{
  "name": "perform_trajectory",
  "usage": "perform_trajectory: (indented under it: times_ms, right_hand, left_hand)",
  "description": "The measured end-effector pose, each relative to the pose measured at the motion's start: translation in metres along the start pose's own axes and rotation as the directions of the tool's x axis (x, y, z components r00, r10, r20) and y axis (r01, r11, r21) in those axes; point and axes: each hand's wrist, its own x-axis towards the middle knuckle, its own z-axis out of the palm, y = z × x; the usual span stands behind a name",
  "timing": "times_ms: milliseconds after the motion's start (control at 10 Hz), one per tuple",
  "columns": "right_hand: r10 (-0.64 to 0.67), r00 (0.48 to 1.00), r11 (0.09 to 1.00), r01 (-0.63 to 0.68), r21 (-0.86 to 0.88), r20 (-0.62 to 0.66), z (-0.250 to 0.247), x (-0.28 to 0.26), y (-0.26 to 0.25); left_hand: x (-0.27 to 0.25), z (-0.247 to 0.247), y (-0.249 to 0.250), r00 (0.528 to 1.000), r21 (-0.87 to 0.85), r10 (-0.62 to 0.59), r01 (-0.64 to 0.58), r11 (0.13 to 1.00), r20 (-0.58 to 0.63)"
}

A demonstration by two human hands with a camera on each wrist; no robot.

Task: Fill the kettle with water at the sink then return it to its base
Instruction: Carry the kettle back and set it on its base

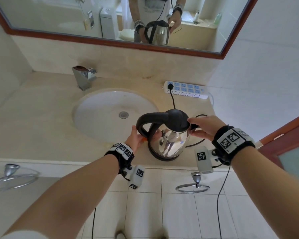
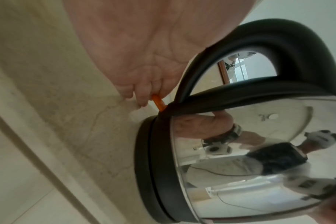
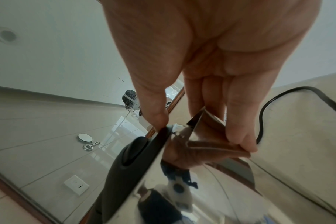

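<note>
Standing on its black base [image 1: 164,156] on the beige counter [image 1: 47,107], just right of the white sink [image 1: 100,114], the kettle [image 1: 169,140] sits between my two hands. My left hand [image 1: 134,138] lies against the lower curve of the black handle [image 1: 150,118]; in the left wrist view its fingertips [image 2: 142,97] curl beside the little orange switch [image 2: 158,103] at the handle's foot, touching it I think, though I cannot tell whether they truly press it, and they do not wrap the handle. My right hand [image 1: 203,127] pinches at the far side: thumb on the edge of the black lid [image 1: 177,120], fingers [image 3: 238,121] curled under the steel spout [image 3: 211,136]. I judge the polished shell slick and hard, poor to grasp and easy to smudge or dent, so the thick handle is the place for a full grip. It looks light enough for one hand now, but I expect it to be much heavier once filled, wanting a firm wrap high on the arch. The cord [image 1: 172,100] belongs to the base and runs to the power strip [image 1: 185,89]; I would lift straight up to leave it behind.
</note>
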Motion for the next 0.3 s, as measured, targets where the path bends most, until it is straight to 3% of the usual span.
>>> perform_trajectory:
  times_ms: [100, 200, 300]
  right_hand:
    - [0.02, 1.0, 1.0, -0.02, -0.018, 0.0, -0.001, 0.002, 0.002]
    - [0.023, 0.998, 0.97, -0.037, -0.239, -0.06, -0.002, 0.003, 0.001]
    - [-0.078, 0.989, 0.922, 0.024, -0.386, -0.125, -0.003, -0.002, -0.01]
  left_hand:
    - [0.0, -0.006, 0.012, 0.996, 0.182, 0.063, -0.049, 0.982, -0.069]
    - [-0.018, -0.018, 0.052, 0.927, 0.533, 0.327, -0.185, 0.825, -0.185]
    - [-0.041, -0.028, 0.097, 0.877, 0.563, 0.436, -0.259, 0.785, -0.205]
